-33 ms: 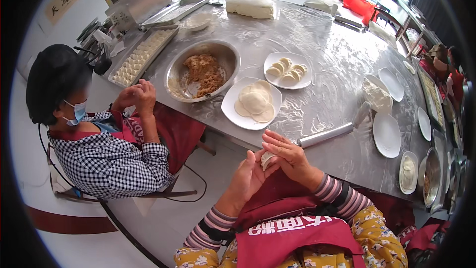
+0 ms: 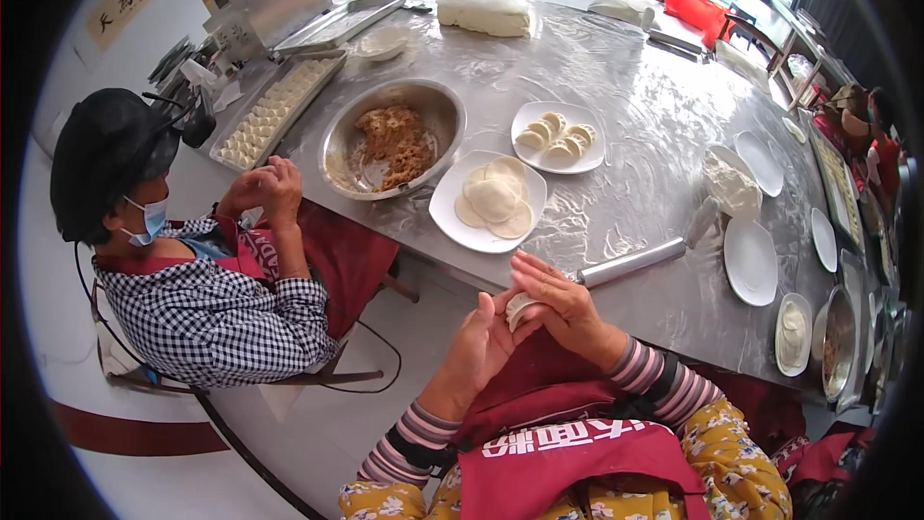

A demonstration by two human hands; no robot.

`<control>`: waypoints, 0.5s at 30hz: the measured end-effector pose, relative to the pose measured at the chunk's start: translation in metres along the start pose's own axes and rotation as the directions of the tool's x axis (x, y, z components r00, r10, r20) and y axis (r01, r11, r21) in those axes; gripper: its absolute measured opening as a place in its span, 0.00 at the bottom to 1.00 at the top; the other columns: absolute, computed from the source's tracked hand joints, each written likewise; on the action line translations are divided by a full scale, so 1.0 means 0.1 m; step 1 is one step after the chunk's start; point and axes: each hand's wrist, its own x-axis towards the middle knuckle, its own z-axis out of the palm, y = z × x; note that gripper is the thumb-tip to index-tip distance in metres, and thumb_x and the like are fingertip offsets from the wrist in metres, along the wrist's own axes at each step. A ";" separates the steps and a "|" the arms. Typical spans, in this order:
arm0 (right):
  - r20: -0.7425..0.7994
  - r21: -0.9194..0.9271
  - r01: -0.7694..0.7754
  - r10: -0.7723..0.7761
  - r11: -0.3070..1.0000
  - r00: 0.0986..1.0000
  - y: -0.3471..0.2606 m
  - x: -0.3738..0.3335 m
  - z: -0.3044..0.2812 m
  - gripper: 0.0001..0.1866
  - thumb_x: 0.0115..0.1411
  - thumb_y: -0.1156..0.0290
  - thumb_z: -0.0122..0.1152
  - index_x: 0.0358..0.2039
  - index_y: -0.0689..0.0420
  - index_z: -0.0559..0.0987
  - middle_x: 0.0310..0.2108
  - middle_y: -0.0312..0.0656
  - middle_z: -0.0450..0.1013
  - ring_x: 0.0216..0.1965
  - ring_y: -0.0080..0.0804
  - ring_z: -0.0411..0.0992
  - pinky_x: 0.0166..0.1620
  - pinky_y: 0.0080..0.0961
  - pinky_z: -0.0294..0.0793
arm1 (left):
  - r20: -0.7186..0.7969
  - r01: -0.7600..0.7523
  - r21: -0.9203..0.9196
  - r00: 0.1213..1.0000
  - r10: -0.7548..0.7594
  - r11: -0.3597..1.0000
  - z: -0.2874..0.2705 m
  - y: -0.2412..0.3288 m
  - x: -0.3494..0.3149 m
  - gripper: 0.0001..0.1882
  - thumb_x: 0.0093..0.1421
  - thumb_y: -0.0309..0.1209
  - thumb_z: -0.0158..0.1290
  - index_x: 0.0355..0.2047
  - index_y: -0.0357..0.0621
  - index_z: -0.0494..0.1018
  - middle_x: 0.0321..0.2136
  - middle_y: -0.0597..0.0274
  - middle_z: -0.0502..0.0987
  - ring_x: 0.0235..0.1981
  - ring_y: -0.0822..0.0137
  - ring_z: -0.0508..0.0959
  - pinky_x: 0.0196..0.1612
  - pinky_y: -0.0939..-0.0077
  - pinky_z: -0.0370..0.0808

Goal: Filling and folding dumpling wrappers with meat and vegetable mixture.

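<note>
Just off the table's near edge, a pale dumpling (image 2: pixel 520 310) is held between my two hands. My left hand (image 2: pixel 478 345) cups it from the left, thumb up. From the right, my right hand (image 2: pixel 563 297) closes over it with the fingers together, hiding part of the dough. Beyond my hands, a white square plate (image 2: pixel 450 220) carries a stack of round dough wrappers (image 2: pixel 496 197). Another white plate (image 2: pixel 572 166) behind it bears several folded dumplings (image 2: pixel 556 135). A large metal bowl (image 2: pixel 332 159) of brown filling (image 2: pixel 393 143) stands to the left of the wrappers.
A metal rolling pin (image 2: pixel 630 262) lies right of my hands. White oval plates (image 2: pixel 751 262) and a mound of flour (image 2: pixel 733 188) are farther right. At left sits a masked person (image 2: pixel 212 299), hands raised, near a tray of dumplings (image 2: pixel 274 111). Wrapped dough (image 2: pixel 483 14) rests at the back.
</note>
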 end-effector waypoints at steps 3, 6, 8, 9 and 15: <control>-0.094 -0.003 -0.023 0.023 1.000 0.995 -0.07 0.02 0.00 0.24 0.53 0.77 0.59 0.53 0.61 0.72 0.56 0.50 0.66 0.61 0.48 0.60 0.60 0.37 0.62 | 0.034 -0.003 -0.026 0.999 0.004 1.000 -0.02 0.02 0.00 0.38 0.66 0.54 0.34 0.60 0.28 0.54 0.53 0.52 0.67 0.55 0.65 0.68 0.60 0.67 0.63; -0.026 -0.124 -0.003 0.000 0.992 1.000 0.04 -0.04 -0.03 0.22 0.54 0.75 0.59 0.52 0.61 0.73 0.55 0.51 0.68 0.60 0.49 0.61 0.59 0.38 0.63 | 0.023 -0.020 -0.063 0.999 0.022 0.998 -0.02 -0.02 0.01 0.37 0.67 0.53 0.34 0.59 0.27 0.54 0.53 0.51 0.68 0.55 0.64 0.69 0.60 0.66 0.64; -0.034 -0.193 -0.017 0.011 0.981 0.999 0.00 -0.03 -0.02 0.22 0.55 0.74 0.59 0.51 0.61 0.73 0.54 0.51 0.68 0.60 0.49 0.62 0.59 0.38 0.63 | -0.006 -0.035 -0.056 0.999 0.035 0.998 -0.03 -0.03 0.02 0.37 0.66 0.54 0.33 0.59 0.28 0.54 0.53 0.49 0.68 0.55 0.62 0.69 0.61 0.65 0.63; -0.038 -0.259 -0.031 0.022 0.965 0.999 -0.03 -0.02 -0.01 0.21 0.55 0.73 0.59 0.50 0.61 0.74 0.53 0.51 0.69 0.59 0.49 0.63 0.58 0.38 0.63 | 0.002 -0.041 -0.067 0.999 0.041 0.997 -0.05 -0.03 0.02 0.37 0.66 0.54 0.33 0.59 0.28 0.54 0.53 0.49 0.68 0.55 0.61 0.69 0.61 0.65 0.63; -0.092 -0.297 -0.032 0.005 0.954 0.996 0.05 -0.02 0.01 0.21 0.53 0.72 0.60 0.50 0.60 0.74 0.52 0.52 0.70 0.58 0.47 0.64 0.56 0.40 0.65 | -0.008 -0.060 -0.072 0.998 0.059 0.996 -0.02 -0.02 0.08 0.38 0.66 0.54 0.33 0.59 0.28 0.54 0.52 0.50 0.68 0.55 0.61 0.69 0.61 0.64 0.62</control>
